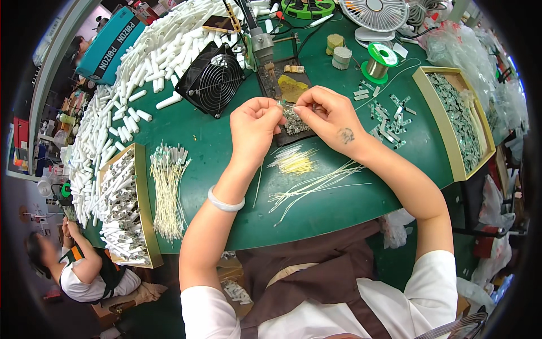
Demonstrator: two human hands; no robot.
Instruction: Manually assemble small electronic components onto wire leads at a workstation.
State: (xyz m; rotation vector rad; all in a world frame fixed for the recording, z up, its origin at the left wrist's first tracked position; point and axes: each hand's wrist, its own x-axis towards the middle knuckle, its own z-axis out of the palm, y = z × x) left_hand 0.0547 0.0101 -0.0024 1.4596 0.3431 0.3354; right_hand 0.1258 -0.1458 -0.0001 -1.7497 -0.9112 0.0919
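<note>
My left hand [254, 127] and my right hand [330, 116] are raised close together over the middle of the green table. Each pinches with thumb and fingertips; the small piece between them is mostly hidden. One thin wire [258, 183] runs down below my left hand. Just under the fingertips lies a heap of small metallic parts [296, 123], with a yellow pad [292, 88] behind it. Nearer me are a bunch of short yellow and white wires [296, 160] and a loose spread of longer pale wires [310, 185].
At left are a black fan [211, 79], many white tubes [161, 62], a filled box [151, 226] and wired strips [167, 195]. To the right lie small boards [389, 121], a solder spool [379, 63] and a tray of boards [420, 93]. Another person [84, 265] sits far left.
</note>
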